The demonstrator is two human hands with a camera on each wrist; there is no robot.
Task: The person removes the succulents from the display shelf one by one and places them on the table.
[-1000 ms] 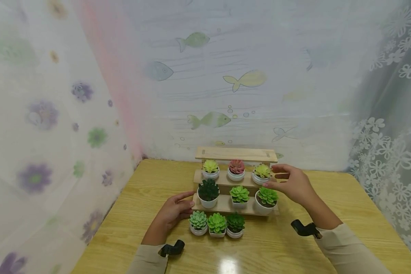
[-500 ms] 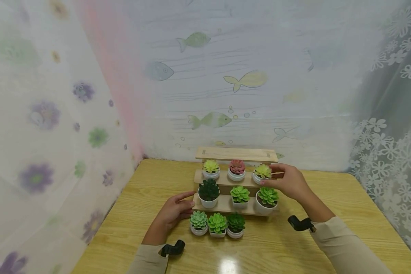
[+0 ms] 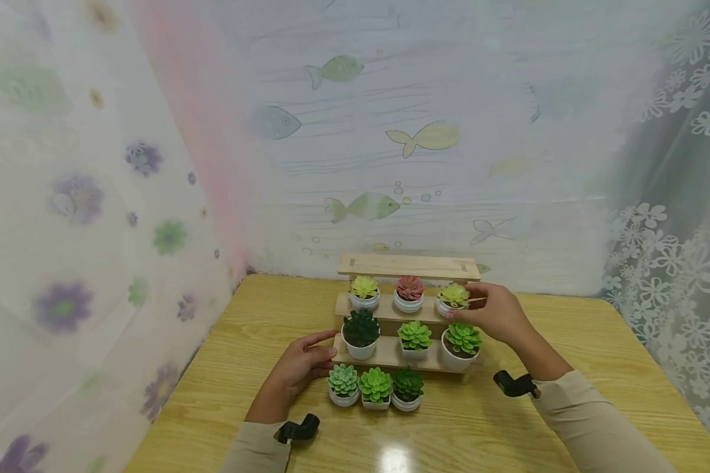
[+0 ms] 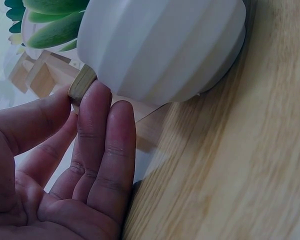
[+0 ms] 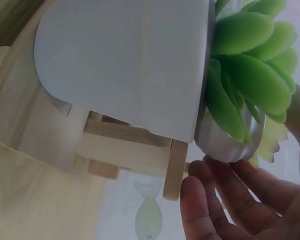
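Note:
A tiered wooden plant stand point(image 3: 408, 265) bears small potted succulents on its two lower steps. My left hand point(image 3: 302, 364) pinches the left end of the bottom step point(image 4: 82, 84) between thumb and fingers. At the right end of the middle step, my right hand point(image 3: 497, 314) grips a yellow-green potted succulent point(image 3: 453, 295), thumb in front and fingers behind. In the right wrist view, fingertips meet its white pot point(image 5: 230, 142), partly hidden behind a larger green succulent point(image 5: 255, 65). A yellow succulent point(image 3: 364, 289) and a red succulent point(image 3: 409, 289) share that step.
The bottom step carries a dark green succulent point(image 3: 360, 328), a light green one point(image 3: 414, 336) and a wide-potted one point(image 3: 460, 341). Three more pots, the middle one square point(image 3: 375, 387), stand in a row on the table point(image 3: 479, 433) before the stand. Patterned curtains point(image 3: 331, 164) hang behind.
My right hand has moved slightly left and its thumb and fingers have drawn in around the yellow-green succulent's pot. The left hand has kept its hold on the stand.

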